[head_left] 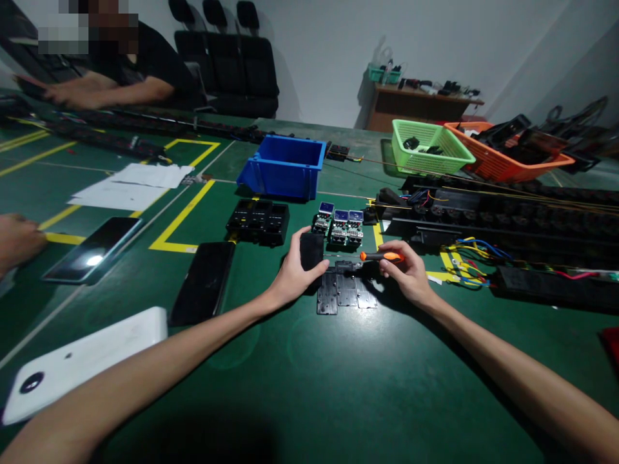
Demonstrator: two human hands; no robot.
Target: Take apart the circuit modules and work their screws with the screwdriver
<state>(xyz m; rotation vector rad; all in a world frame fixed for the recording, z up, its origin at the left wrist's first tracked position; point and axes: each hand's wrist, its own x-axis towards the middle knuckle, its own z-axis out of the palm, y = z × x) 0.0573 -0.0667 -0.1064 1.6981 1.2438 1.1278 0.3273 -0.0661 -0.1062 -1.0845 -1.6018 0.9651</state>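
My left hand (296, 267) is closed around a small black plastic housing (312, 251), holding it upright above the green table. In my right hand (407, 274) is a screwdriver (383, 256) with an orange and black handle, its thin shaft pointing left at the housing. Whether the tip touches the housing I cannot tell. Under and between my hands lie several flat black plastic plates (347, 293). Just beyond them stand small circuit boards (345, 229) with blue-topped parts. Left of these sits a black unit with several slots (258, 221).
Behind is a blue bin (287, 166); a green basket (430, 148) and an orange basket (507, 154) stand back right. Long black rails (464, 209) with loose wires (469, 258) lie right. Phones (203, 283), a white device (87, 361) and papers (128, 183) lie left. A person (140, 71) sits across.
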